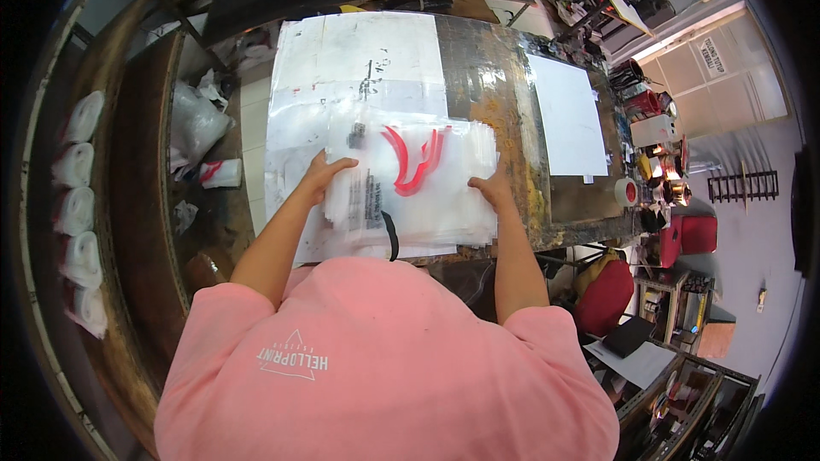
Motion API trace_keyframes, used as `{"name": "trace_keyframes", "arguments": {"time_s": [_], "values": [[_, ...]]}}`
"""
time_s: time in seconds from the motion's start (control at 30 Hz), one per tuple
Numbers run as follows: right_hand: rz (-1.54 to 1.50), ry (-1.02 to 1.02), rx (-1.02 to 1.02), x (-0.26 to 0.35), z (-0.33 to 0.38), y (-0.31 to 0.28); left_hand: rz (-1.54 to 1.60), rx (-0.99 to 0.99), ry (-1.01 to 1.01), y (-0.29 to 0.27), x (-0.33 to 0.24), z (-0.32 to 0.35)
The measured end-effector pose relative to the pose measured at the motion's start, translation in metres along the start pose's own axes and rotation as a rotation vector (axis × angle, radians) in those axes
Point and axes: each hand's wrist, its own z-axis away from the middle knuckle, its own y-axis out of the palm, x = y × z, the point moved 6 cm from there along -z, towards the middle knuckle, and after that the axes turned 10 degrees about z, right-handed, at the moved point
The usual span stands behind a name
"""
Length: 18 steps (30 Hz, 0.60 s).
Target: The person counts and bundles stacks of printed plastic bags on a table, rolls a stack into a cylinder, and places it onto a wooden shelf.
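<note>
A stack of clear plastic bags (pixel 427 179) printed with a red curved mark and black text lies on the worn workbench (pixel 487 77) in front of me. My left hand (pixel 323 175) grips the stack's left edge, thumb on top. My right hand (pixel 494 190) holds its right edge. Both forearms reach up from my pink shirt. More clear sheeting (pixel 342 68) is spread under and beyond the stack.
A white sheet (pixel 568 115) lies on the bench's right half, with a tape roll (pixel 626 192), cans and tools beyond it. Crumpled plastic (pixel 196 124) sits on the left. White rolls (pixel 77 213) line a shelf at far left. A red seat (pixel 606 294) stands lower right.
</note>
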Motion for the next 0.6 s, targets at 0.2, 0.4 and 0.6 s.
{"name": "trace_keyframes", "arguments": {"time_s": [0.2, 0.4, 0.6], "values": [[-0.111, 0.011, 0.055, -0.023, -0.009, 0.006, -0.07, -0.046, 0.031, 0.006, -0.001, -0.005], [-0.009, 0.002, 0.04, 0.0, 0.023, 0.013, -0.058, -0.059, 0.009, -0.017, 0.01, 0.012], [-0.203, 0.03, 0.113, -0.018, 0.075, 0.014, -0.169, -0.056, 0.031, -0.013, 0.029, 0.057]]}}
